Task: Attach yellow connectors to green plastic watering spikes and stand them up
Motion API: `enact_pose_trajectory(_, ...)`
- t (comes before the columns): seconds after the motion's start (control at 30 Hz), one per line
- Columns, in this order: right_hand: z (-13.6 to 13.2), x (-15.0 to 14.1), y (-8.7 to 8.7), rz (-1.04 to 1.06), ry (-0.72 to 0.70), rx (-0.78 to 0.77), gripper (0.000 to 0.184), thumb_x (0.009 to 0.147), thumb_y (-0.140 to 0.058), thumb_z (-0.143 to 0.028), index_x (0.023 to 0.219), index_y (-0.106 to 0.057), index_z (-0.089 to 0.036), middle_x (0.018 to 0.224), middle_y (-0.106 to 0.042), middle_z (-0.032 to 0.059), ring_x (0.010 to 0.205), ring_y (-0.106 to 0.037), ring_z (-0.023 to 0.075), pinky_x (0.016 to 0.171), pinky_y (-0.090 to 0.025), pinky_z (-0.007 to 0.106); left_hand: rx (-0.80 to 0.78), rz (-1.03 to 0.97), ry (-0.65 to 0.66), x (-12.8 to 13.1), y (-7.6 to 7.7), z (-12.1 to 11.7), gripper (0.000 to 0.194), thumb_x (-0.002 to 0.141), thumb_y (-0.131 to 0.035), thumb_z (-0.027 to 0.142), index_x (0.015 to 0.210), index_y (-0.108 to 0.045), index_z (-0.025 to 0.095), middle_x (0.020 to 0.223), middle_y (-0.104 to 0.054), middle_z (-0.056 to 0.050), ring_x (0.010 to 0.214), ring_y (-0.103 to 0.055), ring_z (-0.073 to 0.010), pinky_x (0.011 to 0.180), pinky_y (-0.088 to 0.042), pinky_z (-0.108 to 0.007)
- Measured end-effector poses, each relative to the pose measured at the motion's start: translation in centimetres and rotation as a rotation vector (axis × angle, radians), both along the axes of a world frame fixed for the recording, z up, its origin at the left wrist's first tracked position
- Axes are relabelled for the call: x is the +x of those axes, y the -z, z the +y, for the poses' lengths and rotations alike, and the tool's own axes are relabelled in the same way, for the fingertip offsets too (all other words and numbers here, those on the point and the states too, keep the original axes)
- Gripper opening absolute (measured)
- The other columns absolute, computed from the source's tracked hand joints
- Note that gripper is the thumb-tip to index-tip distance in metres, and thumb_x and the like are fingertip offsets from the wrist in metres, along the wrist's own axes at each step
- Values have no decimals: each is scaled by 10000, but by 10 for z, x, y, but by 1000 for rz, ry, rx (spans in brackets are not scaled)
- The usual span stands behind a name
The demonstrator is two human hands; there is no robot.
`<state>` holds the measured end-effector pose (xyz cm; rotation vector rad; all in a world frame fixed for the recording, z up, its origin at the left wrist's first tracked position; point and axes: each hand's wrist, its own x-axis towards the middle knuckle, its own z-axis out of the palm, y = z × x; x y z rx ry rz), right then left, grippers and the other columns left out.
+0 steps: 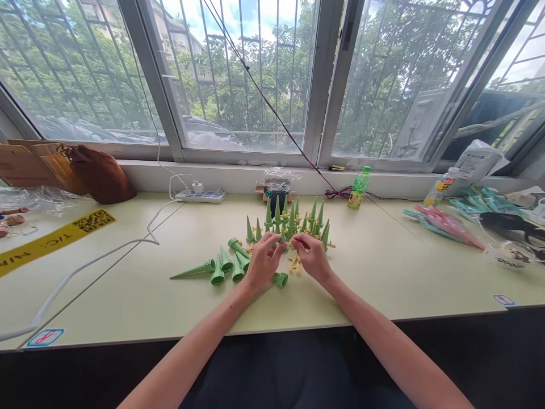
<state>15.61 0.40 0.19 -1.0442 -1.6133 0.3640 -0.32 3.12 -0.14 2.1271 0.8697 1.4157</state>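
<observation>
My left hand (263, 260) and my right hand (312, 257) meet over the middle of the pale table (128, 289). Both have fingers pinched together around a small green cone piece (284, 243) between them. Behind the hands stands a cluster of upright green cone spikes (293, 221) with small yellow fittings. To the left several green cones (225, 262) lie on their sides, one long spike (191, 270) pointing left. A short green cap (280, 279) lies below my left hand. Small yellow fittings (294, 265) lie between the hands.
A white power strip (200, 196) and its cable (85, 267) run across the left of the table. A green bottle (359, 188) stands by the window sill. A brown bag (100, 173) sits back left. Teal and pink packets (447, 222) and a black object lie right.
</observation>
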Motion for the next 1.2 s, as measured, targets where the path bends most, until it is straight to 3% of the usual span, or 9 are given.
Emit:
enact_pose_trajectory(0.2, 0, 0, 0, 38, 23, -17, 223, 929, -499, -341, 828, -614, -180, 708, -590, 11, 621, -504, 136, 600, -427, 245, 19, -9, 10, 2, -4, -3, 165, 912, -534, 347, 911, -591, 192, 948, -528, -46, 692, -541, -94, 458, -463, -155)
enact_pose_trajectory(0.37, 0, 1, -1, 88, 73, 11, 235, 935, -495, -362, 840, -612, -181, 715, -595, 16, 631, -524, 142, 613, -446, 253, -101, -88, 59, 4, -7, -5, 253, 936, -476, 410, 1009, -577, 190, 995, -533, -69, 739, -602, -122, 456, -493, -173)
enact_pose_trajectory(0.47, 1, 1, -1, 102, 89, 25, 245, 937, -492, -375, 849, -613, -181, 719, -600, 21, 637, -537, 148, 614, -460, 258, -199, -163, 71, 4, -6, -4, 312, 942, -438, 464, 1016, -555, 184, 878, -544, -44, 671, -604, -123, 421, -475, -179)
enact_pose_trajectory(0.6, 0, 1, -1, 94, 83, 50, 239, 943, -483, -365, 859, -616, -185, 757, -621, 32, 687, -567, 158, 659, -484, 268, -326, -195, 102, 4, -5, -3, 330, 934, -433, 511, 957, -491, 188, 638, -496, 36, 445, -492, -81, 340, -367, -164)
enact_pose_trajectory(0.7, -2, 0, -2, 62, 61, 65, 217, 942, -486, -338, 864, -622, -188, 808, -643, 43, 732, -591, 163, 690, -492, 272, -450, -212, 203, 5, -9, -4, 362, 922, -436, 547, 959, -460, 188, 598, -515, 45, 386, -460, -76, 316, -320, -166)
enact_pose_trajectory(0.87, -3, 0, -3, 42, 44, 69, 206, 938, -494, -326, 861, -626, -188, 816, -654, 46, 741, -603, 164, 673, -493, 269, -581, -256, 290, 5, -15, -8, 390, 889, -484, 572, 943, -457, 186, 598, -522, 43, 405, -492, -90, 324, -355, -178)
enact_pose_trajectory(1.2, 1, 2, 0, 93, 15, 48, 196, 926, -510, -328, 837, -610, -184, 755, -625, 31, 692, -592, 152, 652, -500, 265, -444, -169, 223, 2, -5, -6, 447, 840, -593, 506, 1134, -480, 188, 747, -521, 16, 544, -570, -116, 375, -439, -198)
